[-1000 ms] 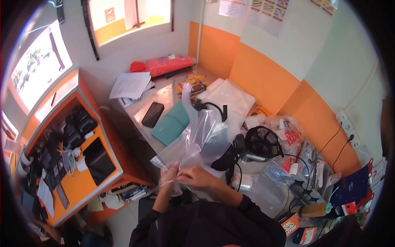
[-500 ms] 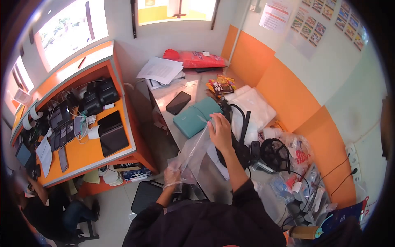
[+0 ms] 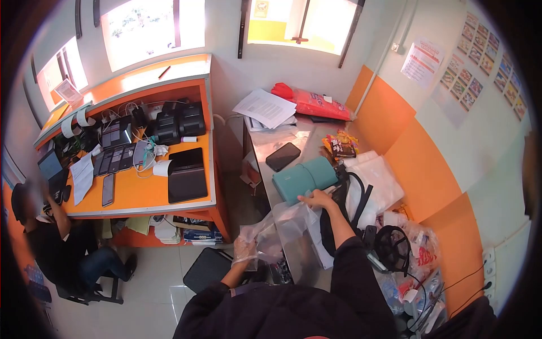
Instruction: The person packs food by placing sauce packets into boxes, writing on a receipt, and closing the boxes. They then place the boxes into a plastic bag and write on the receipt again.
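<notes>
One thin, crinkled clear plastic bag (image 3: 275, 230) stretches on the near side of the rounded teal case (image 3: 305, 179), beside the shiny tabletop (image 3: 272, 139). The right hand (image 3: 317, 199) pinches its edge; folds cover the left hand (image 3: 243, 249), its grip unclear.

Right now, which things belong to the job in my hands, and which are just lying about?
In the job:
- thin clear plastic, held by left hand and right hand

Seemingly lying about:
- teal rectangular case
- flat black phone
- white printed sheets
- red plastic package
</notes>
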A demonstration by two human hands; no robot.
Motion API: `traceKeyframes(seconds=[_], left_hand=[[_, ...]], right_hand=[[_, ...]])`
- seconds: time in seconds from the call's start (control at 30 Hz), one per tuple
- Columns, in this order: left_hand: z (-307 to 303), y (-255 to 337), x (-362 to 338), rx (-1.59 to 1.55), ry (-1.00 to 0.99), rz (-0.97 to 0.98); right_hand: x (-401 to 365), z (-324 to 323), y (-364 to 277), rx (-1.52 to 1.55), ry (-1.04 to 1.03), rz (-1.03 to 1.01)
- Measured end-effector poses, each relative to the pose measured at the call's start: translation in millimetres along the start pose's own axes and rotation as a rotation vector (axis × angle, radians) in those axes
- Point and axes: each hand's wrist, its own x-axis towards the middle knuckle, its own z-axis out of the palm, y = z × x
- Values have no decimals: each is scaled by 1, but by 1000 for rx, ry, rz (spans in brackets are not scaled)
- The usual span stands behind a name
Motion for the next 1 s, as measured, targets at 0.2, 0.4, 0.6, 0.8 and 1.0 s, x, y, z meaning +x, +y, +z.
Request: traceKeyframes(seconds=[0.2, 0.4, 0.6, 0.8, 1.0], left_hand=[[-8, 4, -2, -88, 4, -34], [-14, -13, -1, -53, 36, 44], [-55, -13, -8, -268, -91, -151], [-105, -45, -30, -80, -157, -119], [-176, -53, -71, -211, -256, -234]], right_hand=[[7, 47, 3, 62, 173, 73], [-3, 62, 14, 969, -6, -194], [-115, 81, 1, 1512, -11, -496], [-180, 129, -8, 1450, -396, -362], [-241, 189, -40, 1477, -311, -279]])
